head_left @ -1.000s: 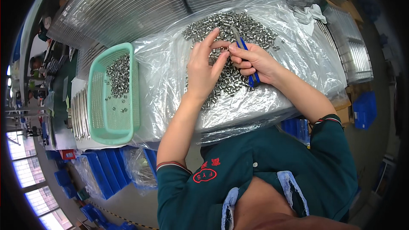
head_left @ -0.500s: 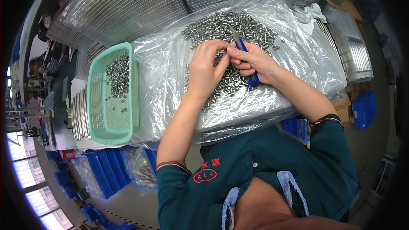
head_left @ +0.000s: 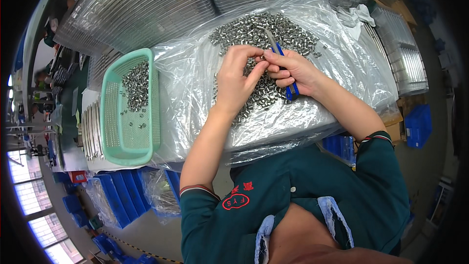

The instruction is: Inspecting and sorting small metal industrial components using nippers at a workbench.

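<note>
A blue utility knife (head_left: 292, 89) is held in my right hand (head_left: 302, 72), its bare metal blade slanting up past the fingers. My left hand (head_left: 233, 77) meets it at the fingertips, thumb and index finger pinched together. Whatever small piece lies in that pinch is hidden by the fingers. Beneath and beyond both hands spreads a heap of short, shiny metal rings (head_left: 251, 22) on a clear plastic sheet (head_left: 183, 80).
On the left stands a mint-green basket (head_left: 151, 112) with more small metal pieces (head_left: 136, 88) inside. Stacked clear plastic trays (head_left: 146, 7) line the far side. A white cloth (head_left: 354, 15) lies at the far right. Blue bins (head_left: 122, 198) sit below the table's near left.
The knife has turned slightly in my right hand, its blade shifting a little to the right. My left hand stays nearly in place, still pinched.
</note>
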